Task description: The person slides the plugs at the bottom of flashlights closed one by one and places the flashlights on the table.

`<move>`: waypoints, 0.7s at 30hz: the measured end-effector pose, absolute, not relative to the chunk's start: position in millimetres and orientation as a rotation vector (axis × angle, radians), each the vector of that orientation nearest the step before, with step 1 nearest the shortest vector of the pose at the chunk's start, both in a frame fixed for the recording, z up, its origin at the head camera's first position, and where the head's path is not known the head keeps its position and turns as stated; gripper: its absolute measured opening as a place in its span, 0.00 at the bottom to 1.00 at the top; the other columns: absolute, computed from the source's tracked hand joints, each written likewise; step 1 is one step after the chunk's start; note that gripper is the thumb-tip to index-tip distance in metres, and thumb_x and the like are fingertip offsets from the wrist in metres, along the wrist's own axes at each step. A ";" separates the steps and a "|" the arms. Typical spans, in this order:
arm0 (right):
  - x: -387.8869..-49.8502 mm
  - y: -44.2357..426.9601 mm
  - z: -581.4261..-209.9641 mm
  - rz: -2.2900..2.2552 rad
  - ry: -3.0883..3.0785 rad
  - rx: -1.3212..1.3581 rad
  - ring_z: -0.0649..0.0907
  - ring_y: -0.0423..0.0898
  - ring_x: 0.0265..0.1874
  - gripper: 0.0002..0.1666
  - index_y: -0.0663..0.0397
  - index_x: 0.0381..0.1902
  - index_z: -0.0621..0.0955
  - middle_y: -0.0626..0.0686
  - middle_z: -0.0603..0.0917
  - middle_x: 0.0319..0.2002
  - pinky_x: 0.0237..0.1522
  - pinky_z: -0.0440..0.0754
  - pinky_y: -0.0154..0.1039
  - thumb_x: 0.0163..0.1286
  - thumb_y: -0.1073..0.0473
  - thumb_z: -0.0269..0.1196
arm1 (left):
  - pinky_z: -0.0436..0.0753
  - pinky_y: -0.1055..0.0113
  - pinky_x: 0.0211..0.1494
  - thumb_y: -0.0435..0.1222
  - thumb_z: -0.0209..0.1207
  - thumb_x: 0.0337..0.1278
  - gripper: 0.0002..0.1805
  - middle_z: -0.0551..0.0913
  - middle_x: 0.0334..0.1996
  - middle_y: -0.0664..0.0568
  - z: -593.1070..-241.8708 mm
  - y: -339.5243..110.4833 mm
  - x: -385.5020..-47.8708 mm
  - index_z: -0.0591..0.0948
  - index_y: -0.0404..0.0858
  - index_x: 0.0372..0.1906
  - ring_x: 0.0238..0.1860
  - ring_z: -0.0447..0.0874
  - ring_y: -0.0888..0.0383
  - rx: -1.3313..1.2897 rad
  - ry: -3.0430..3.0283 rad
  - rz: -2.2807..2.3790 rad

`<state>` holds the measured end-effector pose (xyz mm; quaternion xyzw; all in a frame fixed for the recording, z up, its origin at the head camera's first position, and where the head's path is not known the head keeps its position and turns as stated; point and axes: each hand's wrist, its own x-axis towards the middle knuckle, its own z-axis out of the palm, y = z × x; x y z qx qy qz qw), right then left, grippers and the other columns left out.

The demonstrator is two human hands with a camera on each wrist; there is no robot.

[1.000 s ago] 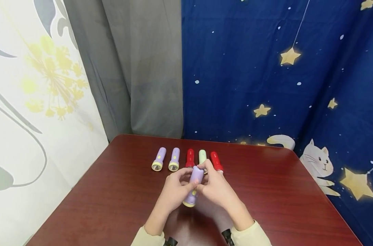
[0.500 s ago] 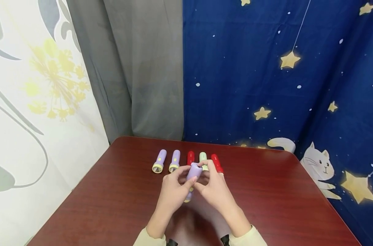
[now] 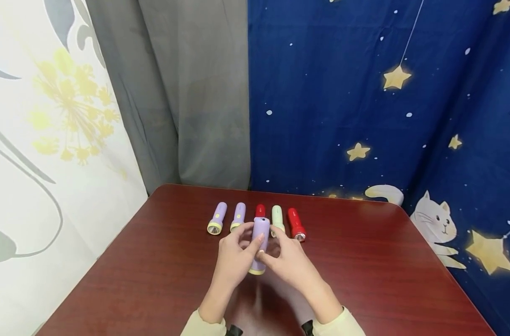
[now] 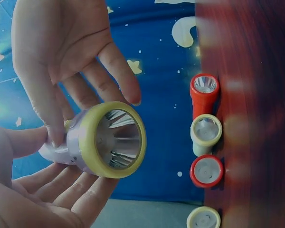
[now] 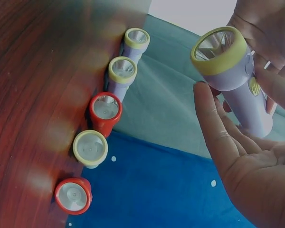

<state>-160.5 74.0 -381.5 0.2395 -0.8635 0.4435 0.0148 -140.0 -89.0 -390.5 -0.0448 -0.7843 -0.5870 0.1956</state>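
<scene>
In the head view, a purple flashlight [image 3: 261,231] is held above the table between both hands, its yellow-rimmed lens end pointing down towards the person. The left hand [image 3: 234,261] grips its left side, thumb on the near face and fingers behind. From the other side the right hand [image 3: 291,262] pinches it with its thumb on the body and fingers near the tail end. The left wrist view shows the reflector inside the yellow rim [image 4: 88,142] of this flashlight. A yellow switch [image 5: 254,86] is visible on its side in the right wrist view.
Further back on the dark red table [image 3: 154,270] lies a row of flashlights: two purple ones [image 3: 218,217], a red one [image 3: 260,211] partly hidden by the held one, a pale green one [image 3: 277,215] and another red one [image 3: 295,221]. Curtains [image 3: 343,93] hang behind.
The held flashlight has turned: its tail leaned right before and now stands straighter. Its yellow switch has gone out of sight in the head view. The right hand's fingers have shifted along it.
</scene>
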 end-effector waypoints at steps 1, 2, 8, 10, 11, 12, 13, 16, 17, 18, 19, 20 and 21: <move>-160.3 73.9 -381.4 1.383 -2.694 0.754 0.92 0.44 0.42 0.39 0.59 0.73 0.74 0.55 0.92 0.48 0.45 0.91 0.39 0.69 0.54 0.74 | 0.92 0.63 0.46 0.37 0.69 0.69 0.22 0.91 0.51 0.37 -390.5 -89.4 -140.2 0.84 0.31 0.62 0.42 0.95 0.52 -0.128 -2.191 -1.655; -160.0 73.9 -381.4 1.384 -2.701 0.761 0.92 0.43 0.41 0.37 0.59 0.71 0.76 0.55 0.92 0.48 0.43 0.90 0.37 0.69 0.52 0.74 | 0.92 0.63 0.47 0.37 0.68 0.70 0.22 0.90 0.51 0.37 -390.5 -89.9 -140.3 0.83 0.31 0.63 0.43 0.95 0.51 -0.133 -2.183 -1.665; -158.3 73.7 -379.0 1.412 -2.720 0.746 0.91 0.41 0.39 0.34 0.57 0.65 0.81 0.53 0.92 0.46 0.39 0.88 0.32 0.67 0.46 0.75 | 0.92 0.62 0.47 0.39 0.63 0.75 0.24 0.89 0.54 0.34 -388.6 -91.5 -141.3 0.80 0.29 0.67 0.47 0.95 0.48 -0.164 -2.183 -1.675; -157.9 73.1 -378.5 1.397 -2.724 0.746 0.91 0.41 0.38 0.35 0.58 0.65 0.81 0.53 0.92 0.46 0.40 0.88 0.32 0.66 0.46 0.76 | 0.92 0.61 0.48 0.39 0.63 0.76 0.24 0.89 0.55 0.34 -388.3 -91.8 -141.5 0.79 0.29 0.67 0.48 0.95 0.47 -0.159 -2.190 -1.667; -157.7 72.7 -378.6 1.386 -2.726 0.749 0.91 0.40 0.38 0.36 0.58 0.65 0.81 0.53 0.92 0.46 0.40 0.88 0.32 0.66 0.46 0.77 | 0.92 0.60 0.49 0.39 0.63 0.76 0.24 0.89 0.55 0.34 -388.3 -92.0 -141.5 0.79 0.29 0.68 0.49 0.95 0.47 -0.151 -2.192 -1.665; -157.5 72.2 -378.7 1.374 -2.728 0.749 0.90 0.39 0.38 0.36 0.58 0.65 0.81 0.53 0.92 0.46 0.41 0.88 0.32 0.65 0.46 0.77 | 0.92 0.59 0.50 0.39 0.63 0.76 0.24 0.89 0.55 0.34 -388.4 -92.1 -141.6 0.79 0.29 0.68 0.49 0.95 0.47 -0.142 -2.194 -1.665; -157.4 71.7 -379.0 1.363 -2.728 0.750 0.90 0.39 0.37 0.37 0.59 0.65 0.81 0.52 0.92 0.46 0.41 0.87 0.32 0.65 0.46 0.77 | 0.92 0.59 0.51 0.39 0.63 0.76 0.25 0.89 0.56 0.35 -388.5 -92.3 -141.6 0.79 0.29 0.68 0.50 0.95 0.47 -0.133 -2.196 -1.662; -157.0 70.4 -379.8 1.367 -2.715 0.740 0.89 0.38 0.37 0.36 0.59 0.64 0.82 0.52 0.92 0.46 0.41 0.87 0.31 0.63 0.47 0.78 | 0.91 0.58 0.52 0.40 0.63 0.76 0.25 0.89 0.55 0.35 -388.8 -92.6 -142.1 0.79 0.29 0.68 0.51 0.94 0.48 -0.113 -2.196 -1.663; -156.9 70.1 -379.9 1.378 -2.710 0.731 0.89 0.38 0.37 0.36 0.59 0.63 0.82 0.52 0.92 0.45 0.41 0.87 0.31 0.63 0.47 0.79 | 0.91 0.58 0.52 0.40 0.63 0.76 0.25 0.89 0.55 0.35 -388.7 -92.7 -142.3 0.79 0.30 0.68 0.51 0.94 0.48 -0.107 -2.196 -1.666; -157.0 70.0 -379.8 1.391 -2.706 0.716 0.89 0.38 0.37 0.36 0.59 0.63 0.83 0.52 0.93 0.45 0.40 0.87 0.31 0.63 0.47 0.79 | 0.91 0.57 0.54 0.40 0.63 0.76 0.25 0.89 0.56 0.36 -388.6 -92.9 -142.4 0.79 0.30 0.69 0.52 0.94 0.48 -0.106 -2.197 -1.668; -157.2 70.0 -379.5 1.408 -2.702 0.701 0.90 0.38 0.37 0.35 0.59 0.62 0.83 0.52 0.93 0.45 0.40 0.87 0.31 0.63 0.47 0.79 | 0.91 0.57 0.54 0.40 0.63 0.76 0.25 0.89 0.56 0.36 -388.2 -93.0 -142.7 0.79 0.30 0.69 0.53 0.94 0.48 -0.106 -2.199 -1.667; -157.5 70.0 -378.9 1.424 -2.699 0.684 0.90 0.39 0.38 0.35 0.58 0.62 0.83 0.53 0.93 0.45 0.40 0.87 0.31 0.63 0.46 0.79 | 0.90 0.57 0.55 0.41 0.62 0.76 0.25 0.89 0.57 0.37 -387.9 -93.2 -143.0 0.79 0.31 0.69 0.53 0.94 0.48 -0.106 -2.204 -1.665; -158.2 70.2 -378.3 1.432 -2.695 0.665 0.91 0.39 0.38 0.35 0.59 0.62 0.83 0.53 0.93 0.46 0.41 0.88 0.32 0.63 0.46 0.78 | 0.90 0.56 0.56 0.41 0.62 0.77 0.25 0.89 0.58 0.37 -387.3 -93.3 -143.2 0.79 0.32 0.69 0.54 0.93 0.48 -0.106 -2.208 -1.665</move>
